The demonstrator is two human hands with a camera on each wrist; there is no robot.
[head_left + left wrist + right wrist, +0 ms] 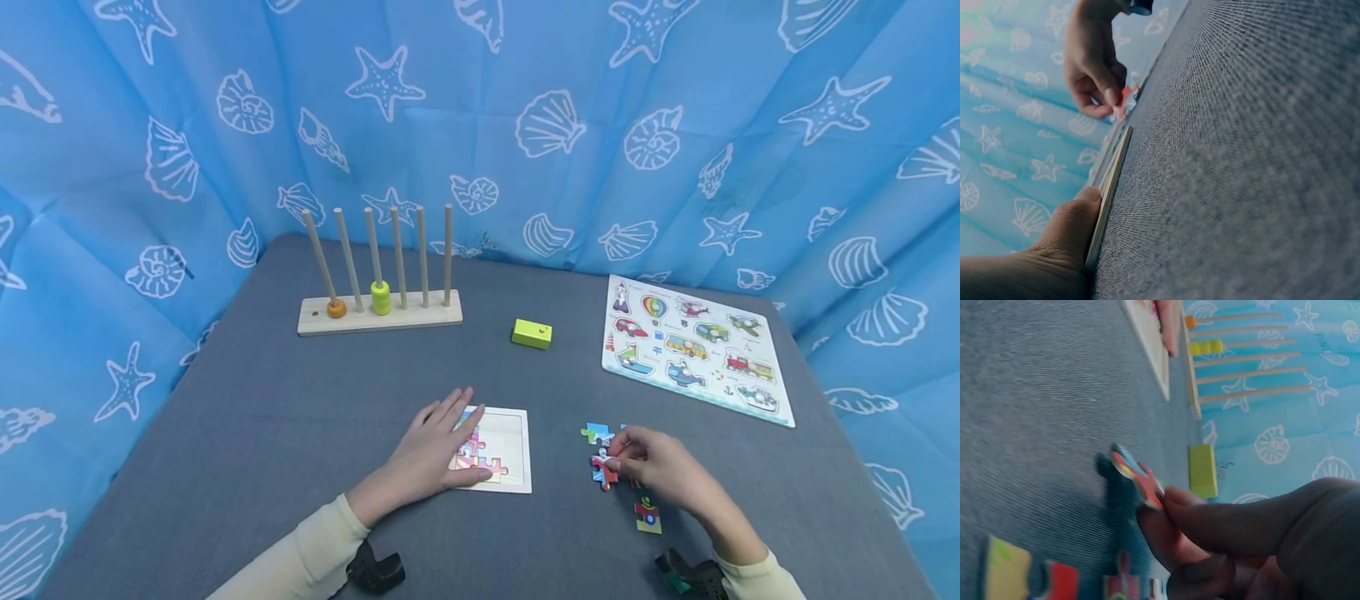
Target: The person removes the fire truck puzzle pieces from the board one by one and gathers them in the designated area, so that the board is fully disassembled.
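One right hand (660, 467) pinches one knobbed puzzle piece (1142, 480), one straight-fingered left hand (429, 451) resting on one wooden tray (513, 437).

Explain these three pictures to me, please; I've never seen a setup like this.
No robot here, just a person's two bare hands. The wide picture comes from a camera worn on the head; the other two come from one on each wrist. The left hand rests on a partly filled jigsaw tray. The right hand pinches a jigsaw piece above the gray tabletop, near loose pieces. Farther back are a peg rack with an orange bead and yellow-green beads, a yellow-green block and a vehicle puzzle board.
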